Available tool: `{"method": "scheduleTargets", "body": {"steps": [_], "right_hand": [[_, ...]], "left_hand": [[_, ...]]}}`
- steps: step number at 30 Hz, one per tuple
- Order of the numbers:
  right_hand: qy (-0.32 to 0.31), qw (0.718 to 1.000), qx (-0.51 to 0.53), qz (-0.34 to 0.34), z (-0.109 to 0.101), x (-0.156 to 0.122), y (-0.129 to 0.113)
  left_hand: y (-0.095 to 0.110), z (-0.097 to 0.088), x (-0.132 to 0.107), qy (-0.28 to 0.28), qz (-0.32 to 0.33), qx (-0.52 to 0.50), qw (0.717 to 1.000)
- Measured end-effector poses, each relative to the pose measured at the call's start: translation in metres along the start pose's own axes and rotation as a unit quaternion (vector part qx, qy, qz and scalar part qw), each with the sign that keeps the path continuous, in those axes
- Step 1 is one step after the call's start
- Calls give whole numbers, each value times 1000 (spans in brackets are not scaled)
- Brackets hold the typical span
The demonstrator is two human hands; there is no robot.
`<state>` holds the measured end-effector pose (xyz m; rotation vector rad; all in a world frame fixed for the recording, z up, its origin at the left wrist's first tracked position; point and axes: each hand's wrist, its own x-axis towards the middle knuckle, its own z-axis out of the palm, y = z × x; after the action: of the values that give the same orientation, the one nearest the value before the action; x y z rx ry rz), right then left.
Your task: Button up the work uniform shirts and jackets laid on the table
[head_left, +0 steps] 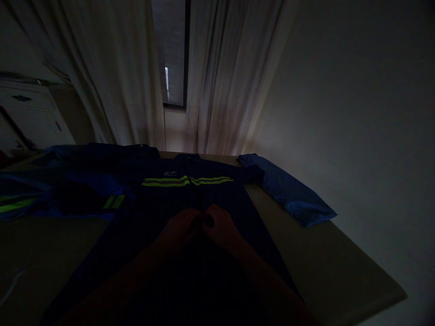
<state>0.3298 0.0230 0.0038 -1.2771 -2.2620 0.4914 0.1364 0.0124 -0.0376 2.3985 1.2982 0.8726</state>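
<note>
A dark navy jacket (190, 190) with neon yellow-green chest stripes lies spread flat on a table (340, 262), its collar toward the window. My left hand (180, 231) and my right hand (222, 228) meet at the middle of the jacket's front, fingers curled and pinched together on its centre seam. The room is very dim, so what exactly the fingers grip is hard to see. One blue sleeve (292, 194) stretches out to the right.
More blue garments with reflective stripes (50, 190) lie heaped at the table's left. White curtains (220, 77) and a dark window stand behind the table. A white cabinet (30, 113) is at the far left, a bare wall at the right.
</note>
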Motion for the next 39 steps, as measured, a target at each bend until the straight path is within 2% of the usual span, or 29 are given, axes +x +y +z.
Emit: {"method": "scheduleTargets", "body": {"steps": [8,22,27,33,39], "right_hand": [[-3,999,-26,19,3,0,0],[-6,999,-32,39,7,-1,-3],[-24,998,-35,39,5,0,-2],[-24,999,-34,27,6,-2,1],[-13,1000,7,19,7,-1,1]], "left_hand": [[-4,4,-1,5,35,36,999],[5,5,-1,-36,15,183,982],[9,1,-1,-73,12,226,971],[9,-4,1,-86,-39,193,977],[6,-3,2,-65,-63,113,989]]}}
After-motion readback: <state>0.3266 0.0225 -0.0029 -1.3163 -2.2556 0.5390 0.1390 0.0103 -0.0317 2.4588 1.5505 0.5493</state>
